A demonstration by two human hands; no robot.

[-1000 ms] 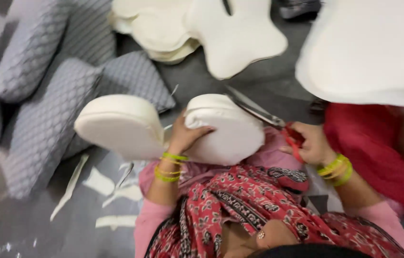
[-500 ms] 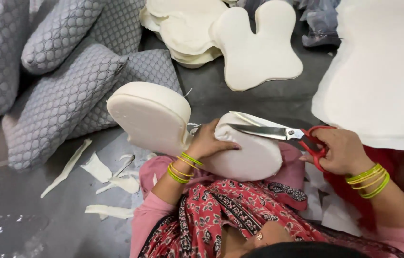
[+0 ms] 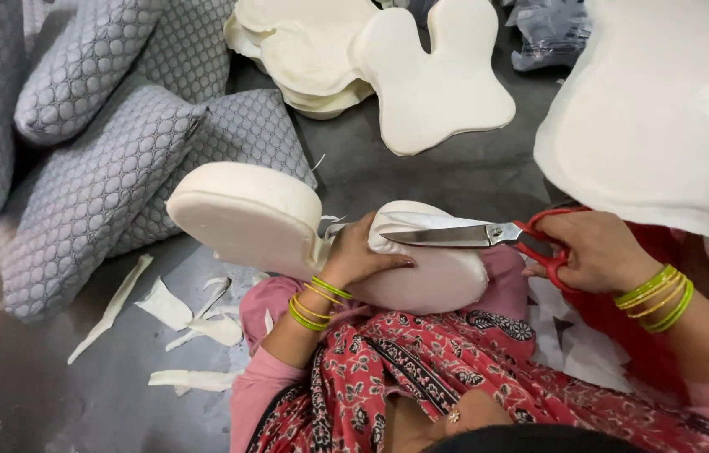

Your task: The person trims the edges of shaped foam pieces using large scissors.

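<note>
The left hand [image 3: 361,256] lies closed over the middle of a cream foam cushion piece [image 3: 287,231], fingers wrapped across its top and pressing it down on the person's lap. The foam piece has two rounded lobes: one lifts up and to the left over the grey floor [image 3: 421,180], the other rests against the pink and red patterned clothing.

The right hand [image 3: 593,250] is closed around the red handles of a pair of scissors [image 3: 488,236], fingers through the loops. The steel blades point left and lie flat across the top of the near lobe, the tip just beside the left hand's fingers. Whether the blades are parted or fully together is hard to tell from this angle.

Thin foam trimmings [image 3: 182,315] lie scattered on the floor to the left of the lap. Grey quilted cushions [image 3: 103,168] are piled toward the far left corner. A stack of cut foam shapes [image 3: 371,59] sits at the far edge, and a large foam sheet [image 3: 664,126] fills the far right corner.
</note>
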